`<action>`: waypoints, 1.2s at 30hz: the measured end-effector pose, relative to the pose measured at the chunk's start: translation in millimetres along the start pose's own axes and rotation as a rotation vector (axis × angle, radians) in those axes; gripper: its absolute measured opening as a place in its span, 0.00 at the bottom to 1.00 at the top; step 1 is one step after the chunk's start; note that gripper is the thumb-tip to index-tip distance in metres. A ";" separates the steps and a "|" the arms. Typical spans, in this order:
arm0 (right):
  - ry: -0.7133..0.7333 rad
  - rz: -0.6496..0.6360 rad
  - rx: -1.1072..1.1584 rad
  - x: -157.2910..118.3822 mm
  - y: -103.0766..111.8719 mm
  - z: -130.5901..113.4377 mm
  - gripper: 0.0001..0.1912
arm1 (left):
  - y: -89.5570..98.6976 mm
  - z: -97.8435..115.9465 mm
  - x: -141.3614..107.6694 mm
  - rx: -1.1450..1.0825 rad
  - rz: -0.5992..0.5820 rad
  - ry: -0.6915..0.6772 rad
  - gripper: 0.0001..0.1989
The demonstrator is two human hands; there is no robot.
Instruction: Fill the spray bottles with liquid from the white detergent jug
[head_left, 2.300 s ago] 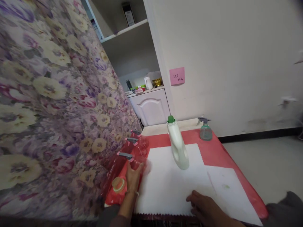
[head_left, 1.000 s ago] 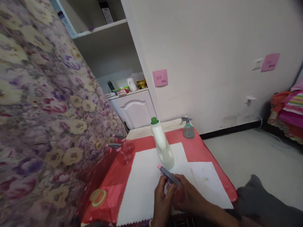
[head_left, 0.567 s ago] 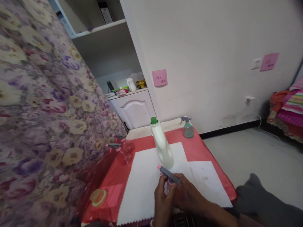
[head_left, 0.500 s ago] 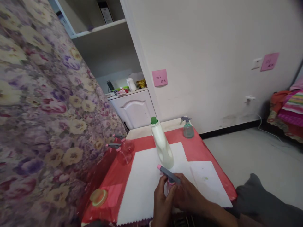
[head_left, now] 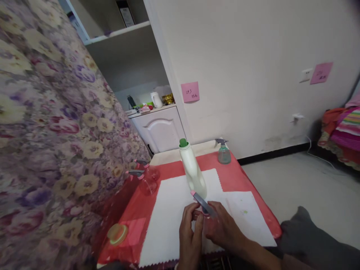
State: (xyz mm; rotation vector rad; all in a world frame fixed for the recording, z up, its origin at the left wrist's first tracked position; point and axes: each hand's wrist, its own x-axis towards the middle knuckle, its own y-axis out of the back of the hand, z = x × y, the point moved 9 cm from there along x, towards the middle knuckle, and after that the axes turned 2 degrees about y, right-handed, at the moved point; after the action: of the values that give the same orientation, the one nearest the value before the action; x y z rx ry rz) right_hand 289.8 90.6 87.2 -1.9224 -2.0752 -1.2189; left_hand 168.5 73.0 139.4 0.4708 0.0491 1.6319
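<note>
A pink spray bottle with a grey trigger head (head_left: 204, 205) is between my hands at the near edge of the white cloth (head_left: 168, 213). My right hand (head_left: 225, 230) wraps round its clear pink body. My left hand (head_left: 190, 228) is at the bottle's neck, its fingers curled against the spray head. Just beyond them stands a pale green jug (head_left: 192, 170) with a green piece in its open mouth. Two more pink spray bottles (head_left: 147, 185) stand at the left, and a green spray bottle (head_left: 224, 154) stands at the back right.
A round yellowish lid-like item (head_left: 117, 234) lies at the front left of the red tablecloth (head_left: 244, 176). White paper (head_left: 247, 217) lies at the right. Beyond are a floral curtain (head_left: 56, 150), a white cabinet (head_left: 160, 131) and a wall with pink notes (head_left: 190, 92).
The held spray bottle has shifted slightly to the right and its head has turned. My left fingers have moved up around its neck and spread a little.
</note>
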 end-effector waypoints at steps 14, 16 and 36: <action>0.037 -0.013 0.179 -15.8 1.0 3.7 0.32 | -5.6 -3.8 18.0 -0.005 -0.074 0.137 0.16; 0.037 -0.007 0.232 -13.6 7.6 0.7 0.28 | -6.5 -8.3 18.1 -0.075 -0.145 0.165 0.18; -0.173 0.182 0.437 12.7 27.4 -8.4 0.08 | -21.1 14.5 13.5 -0.055 -0.130 0.017 0.10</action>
State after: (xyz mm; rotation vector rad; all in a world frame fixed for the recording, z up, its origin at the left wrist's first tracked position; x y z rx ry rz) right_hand 306.9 93.7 113.3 -1.9971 -1.9732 -0.5234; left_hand 192.5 85.2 149.8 0.4036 0.0469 1.5057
